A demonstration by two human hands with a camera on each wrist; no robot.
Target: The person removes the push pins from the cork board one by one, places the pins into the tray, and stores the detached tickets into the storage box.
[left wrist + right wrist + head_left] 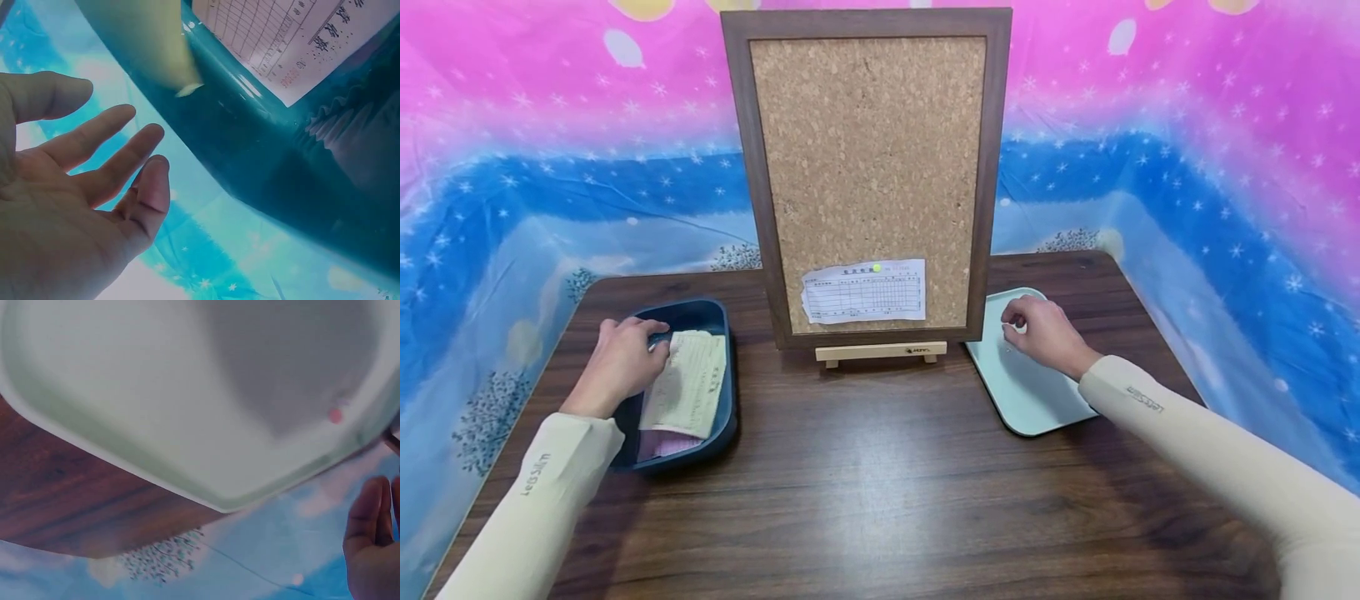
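Observation:
On the left, my left hand hovers over the dark blue bin. The left wrist view shows its fingers loosely bent and apart, holding nothing. Inside the bin lie pale yellow paper slips, with a pink slip below them. At the right, my right hand is over the pale green tray, thumb and fingertips curled close together. Whether they pinch something small cannot be told. In the right wrist view a small red pin lies on the tray, and the fingertips are partly cut off.
A framed cork board stands upright on a small wooden easel between the bin and tray. One white printed form hangs low on it under a yellow-green pin. Patterned cloth surrounds the dark wooden table.

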